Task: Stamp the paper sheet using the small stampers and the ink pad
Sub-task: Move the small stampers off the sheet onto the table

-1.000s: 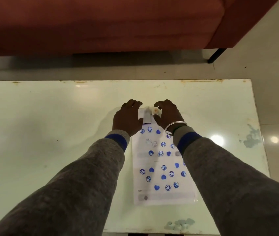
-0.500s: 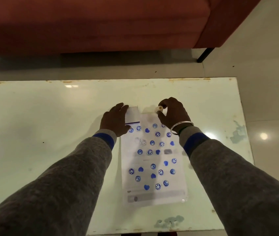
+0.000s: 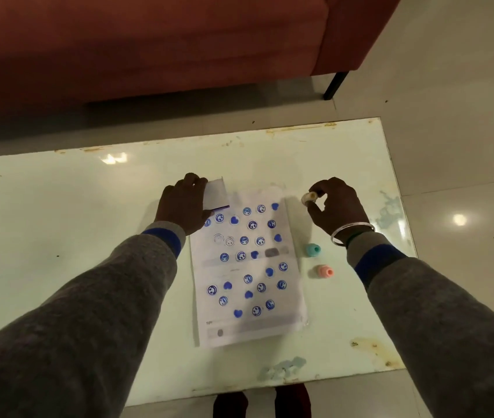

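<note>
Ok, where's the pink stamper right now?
Head view: the pink stamper sits on the table just right of the paper sheet, with the teal stamper just beyond it, nearer the right hand.

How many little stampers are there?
3. A cream stamper is pinched in the right hand. A teal stamper and a pink stamper sit on the table, right of the paper sheet. Another could hide under a hand.

Grey knit sleeves w/ blue cuff bands — silver bangle on R wrist.
</note>
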